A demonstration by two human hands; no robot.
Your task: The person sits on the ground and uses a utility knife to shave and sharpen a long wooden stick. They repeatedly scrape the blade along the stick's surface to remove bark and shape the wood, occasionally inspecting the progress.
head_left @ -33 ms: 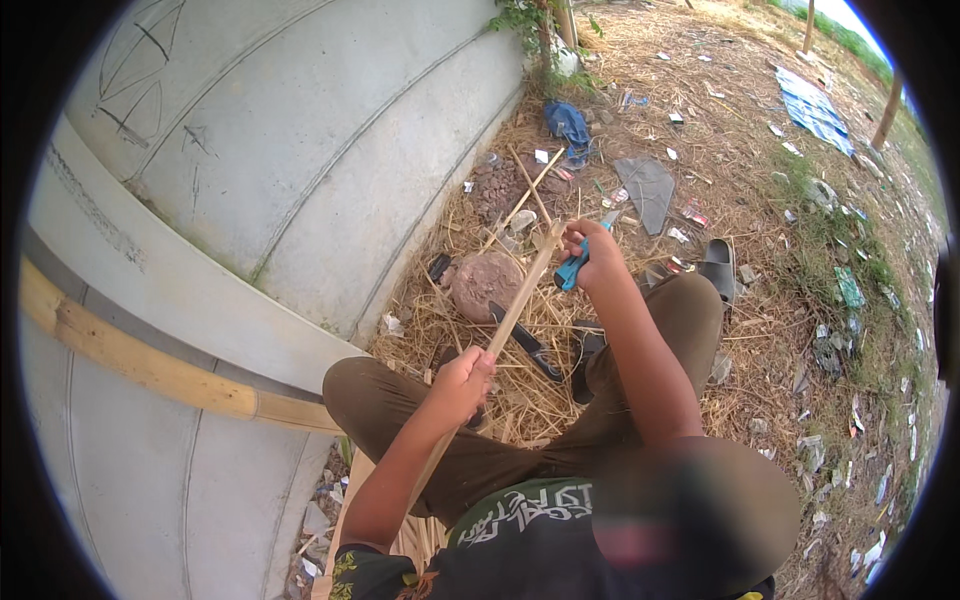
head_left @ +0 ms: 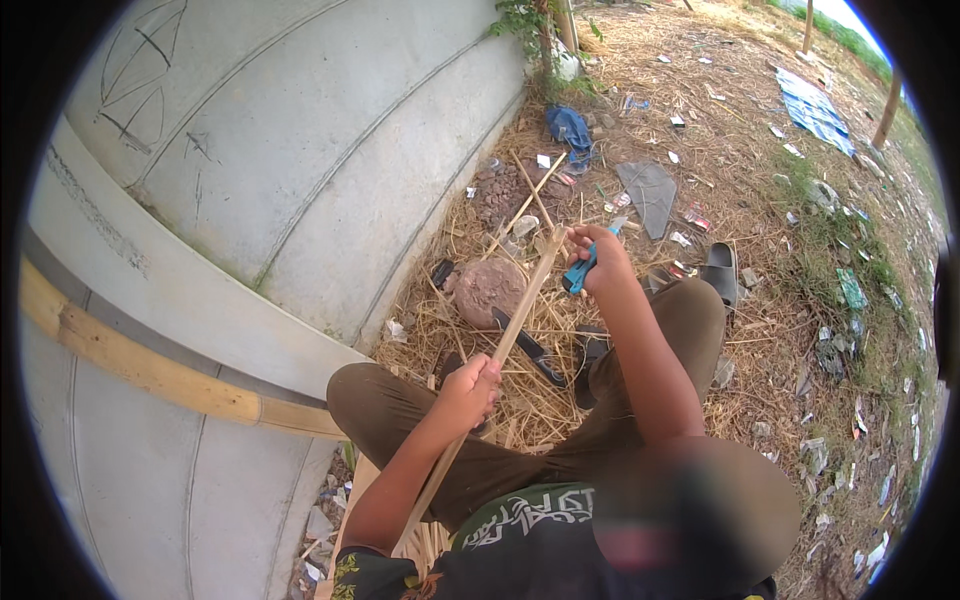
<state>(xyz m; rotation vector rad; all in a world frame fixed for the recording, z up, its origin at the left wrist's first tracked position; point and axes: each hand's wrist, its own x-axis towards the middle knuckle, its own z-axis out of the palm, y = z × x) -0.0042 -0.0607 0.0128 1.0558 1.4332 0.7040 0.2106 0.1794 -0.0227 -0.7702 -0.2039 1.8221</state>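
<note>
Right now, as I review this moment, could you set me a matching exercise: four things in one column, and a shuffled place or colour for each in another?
Things
1. Wooden strip
2. Grey sandal
3. Blue-handled cutter
4. Round lump

Places or colours
A. Held in the right hand
B. Gripped in the left hand
C. Reddish brown
D. To the right of both hands in the picture

Pairs: 1-B; 2-D; 3-A; 4-C

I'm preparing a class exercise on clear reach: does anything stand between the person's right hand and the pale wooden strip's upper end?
Nothing visible does: the right hand, holding a blue-handled cutter, is close beside the upper end of the pale wooden strip. Whether the two touch is unclear.
</note>
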